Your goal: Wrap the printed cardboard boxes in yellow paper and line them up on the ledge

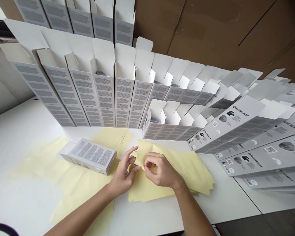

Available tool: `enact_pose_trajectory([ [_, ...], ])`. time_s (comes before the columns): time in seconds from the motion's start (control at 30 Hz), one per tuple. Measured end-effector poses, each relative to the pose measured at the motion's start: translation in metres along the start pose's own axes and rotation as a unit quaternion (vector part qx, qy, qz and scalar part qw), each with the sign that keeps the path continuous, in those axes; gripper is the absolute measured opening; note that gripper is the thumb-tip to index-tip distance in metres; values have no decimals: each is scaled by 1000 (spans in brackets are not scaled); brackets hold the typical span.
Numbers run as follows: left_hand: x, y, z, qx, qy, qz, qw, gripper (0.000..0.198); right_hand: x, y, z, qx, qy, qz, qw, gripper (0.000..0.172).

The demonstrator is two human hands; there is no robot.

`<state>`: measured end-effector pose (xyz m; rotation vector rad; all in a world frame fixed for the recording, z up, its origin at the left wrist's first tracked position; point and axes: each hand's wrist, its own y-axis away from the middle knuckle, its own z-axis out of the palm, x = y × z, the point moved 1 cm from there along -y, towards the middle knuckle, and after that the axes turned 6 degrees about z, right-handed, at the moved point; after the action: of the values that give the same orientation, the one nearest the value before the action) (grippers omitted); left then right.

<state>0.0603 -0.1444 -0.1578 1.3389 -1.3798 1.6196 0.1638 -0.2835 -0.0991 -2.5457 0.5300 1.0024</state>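
Observation:
Near the middle of the table, a stack of yellow paper sheets (179,164) lies slightly fanned out. My right hand (161,168) rests over it, thumb and forefinger pinched on a lifted edge of the top sheet. Facing it from the left is my left hand (124,172), its thumb and forefinger apart. That thumb lies close to the lifted paper edge; whether it touches is unclear. Left of my left hand, a grey printed carton (90,154) lies on its side on more yellow sheets (71,186).
Rows of upright cartons (105,95) with open top flaps stand along the back. Shorter cartons (172,124) stand in front of them. More SilverCrest cartons (250,160) lean at the right. Brown cardboard (211,29) lies behind the rows. The white table (147,214) has a seam at right.

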Motion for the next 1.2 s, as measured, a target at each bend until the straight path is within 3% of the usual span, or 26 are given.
enact_pose_trajectory([
  [0.47, 3, 1, 0, 9, -9, -34, 999, 57, 2, 0, 1, 47, 30, -26, 998, 16],
  [0.7, 6, 0, 3, 24, 2, -43, 999, 53, 11, -1, -8, 46, -65, 21, 997, 14],
  [0.93, 5, -3, 1, 35, -123, -40, 991, 52, 27, -3, -19, 56, -162, 45, 984, 12],
  [1.0, 6, -2, 1, 52, -219, -23, 974, 54, 31, -4, -19, 56, -189, 51, 979, 14],
  [1.07, 10, -2, -1, 76, -318, 41, 944, 52, 33, -5, -18, 53, -205, 52, 976, 16],
  [1.2, 27, 3, -15, 110, -469, 230, 845, 26, 38, -6, -17, 57, -216, 46, 974, 18],
])
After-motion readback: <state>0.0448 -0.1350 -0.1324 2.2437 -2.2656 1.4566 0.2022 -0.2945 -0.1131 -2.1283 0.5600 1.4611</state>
